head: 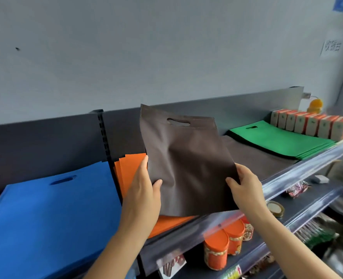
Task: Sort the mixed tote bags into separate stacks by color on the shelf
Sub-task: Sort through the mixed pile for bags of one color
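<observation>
while upright, limp nonwoven brown bag (186, 158)

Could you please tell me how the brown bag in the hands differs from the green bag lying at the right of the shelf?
The brown bag is held up, tilted, gripped by the left hand and right hand; the green bag lies flat atop a green stack. The brown bag is creased mid-panel; the green bag looks smooth. Both have a cut-out handle slot.
</observation>
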Demonstrator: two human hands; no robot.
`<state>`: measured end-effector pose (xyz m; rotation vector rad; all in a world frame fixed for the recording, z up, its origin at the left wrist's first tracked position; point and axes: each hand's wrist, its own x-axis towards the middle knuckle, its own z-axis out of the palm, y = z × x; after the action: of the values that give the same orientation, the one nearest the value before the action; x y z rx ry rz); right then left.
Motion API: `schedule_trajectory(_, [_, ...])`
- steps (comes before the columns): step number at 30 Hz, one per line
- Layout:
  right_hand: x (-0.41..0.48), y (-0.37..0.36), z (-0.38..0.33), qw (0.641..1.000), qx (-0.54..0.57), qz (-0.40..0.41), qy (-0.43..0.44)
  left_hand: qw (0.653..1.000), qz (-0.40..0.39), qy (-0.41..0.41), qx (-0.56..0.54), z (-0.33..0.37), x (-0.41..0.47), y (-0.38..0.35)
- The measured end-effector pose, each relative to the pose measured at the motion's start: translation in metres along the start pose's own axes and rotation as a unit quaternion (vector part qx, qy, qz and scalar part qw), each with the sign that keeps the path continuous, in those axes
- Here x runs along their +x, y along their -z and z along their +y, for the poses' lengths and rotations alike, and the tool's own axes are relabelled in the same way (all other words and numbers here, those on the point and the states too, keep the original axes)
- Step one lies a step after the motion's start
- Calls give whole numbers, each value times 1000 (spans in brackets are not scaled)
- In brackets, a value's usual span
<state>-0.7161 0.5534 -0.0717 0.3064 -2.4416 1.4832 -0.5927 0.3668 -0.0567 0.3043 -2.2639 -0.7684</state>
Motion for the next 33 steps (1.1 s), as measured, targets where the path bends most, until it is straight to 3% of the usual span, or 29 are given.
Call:
schedule_trajectory(8, [78,47,48,998,-57,-14,38,999,-24,-7,40,45,32,-77])
schedule_trajectory(15, [170,89,101,984,-166,-59,33,993,-89,52,55,94,49,-155])
schedule_trajectory(22, [205,91,145,939,-303,-147,73,937,-198,109,267,94,44,-201])
schedule_trajectory(28, [206,87,143,899,-397,-148,114,944,-172,113,256,91,42,-204])
schedule_trajectory(33, [195,77,125,934,-293,-124,162,962,-143,94,214,89,41,-206])
